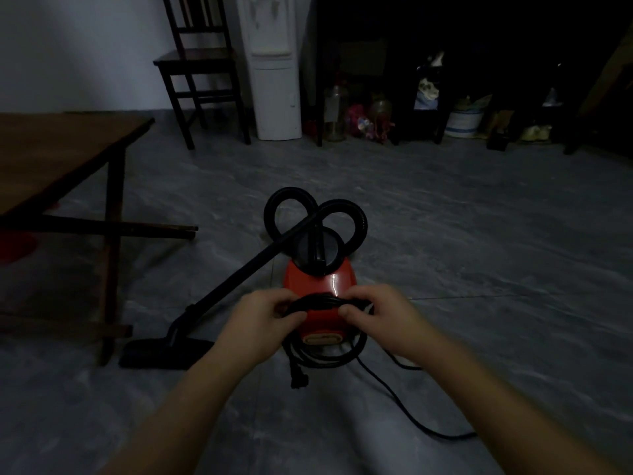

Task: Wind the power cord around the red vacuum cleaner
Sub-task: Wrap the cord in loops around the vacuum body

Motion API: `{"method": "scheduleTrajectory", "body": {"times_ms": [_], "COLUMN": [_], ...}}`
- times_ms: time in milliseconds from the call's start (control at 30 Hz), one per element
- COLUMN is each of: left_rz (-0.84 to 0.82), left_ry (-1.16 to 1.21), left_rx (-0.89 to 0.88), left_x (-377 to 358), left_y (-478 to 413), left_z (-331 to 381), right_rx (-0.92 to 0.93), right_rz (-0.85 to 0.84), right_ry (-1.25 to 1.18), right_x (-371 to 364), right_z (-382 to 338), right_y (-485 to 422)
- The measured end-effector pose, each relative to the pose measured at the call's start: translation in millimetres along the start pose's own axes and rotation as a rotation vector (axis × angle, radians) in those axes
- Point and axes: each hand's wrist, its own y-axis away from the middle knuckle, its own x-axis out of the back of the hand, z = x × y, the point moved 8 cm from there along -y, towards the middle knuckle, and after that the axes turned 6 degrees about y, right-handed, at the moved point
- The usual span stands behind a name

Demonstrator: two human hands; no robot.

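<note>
At lower centre, left hand (265, 315) and right hand (378, 311) both pinch the coiled power cord (323, 301) over the red vacuum cleaner (320, 279).

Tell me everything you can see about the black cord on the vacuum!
The power cord is thin, black and rubbery-looking, gathered into several loops against the near end of the red vacuum cleaner. The left hand and right hand each pinch the top of the bundle, and the loops hang toward the grey floor. Its plug shows below the loops, and one loose length trails across the floor to the right.
</note>
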Motion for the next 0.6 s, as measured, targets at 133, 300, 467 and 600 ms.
{"method": "scheduleTrajectory", "body": {"times_ms": [133,300,467,600], "left_rz": [0.091,0.255,0.301,0.295], "left_ry": [0.215,0.369,0.394,0.280], "left_rx": [0.034,0.046,0.079,0.064], "left_x": [6.4,22.0,15.2,8.7], "left_y": [0.1,-0.9,4.5,5.8], "left_z": [-1.5,-6.1,-8.6,-7.9], "right_rx": [-0.040,-0.047,-0.064,-0.097], "right_rz": [0.031,0.079,0.111,0.144], "right_ry": [-0.084,-0.124,-0.221,-0.197], "right_x": [3.5,9.2,10.9,12.3], "right_z": [10.8,18.7,20.0,24.4], "right_y": [-2.5,-4.6,-5.2,-6.5]}}
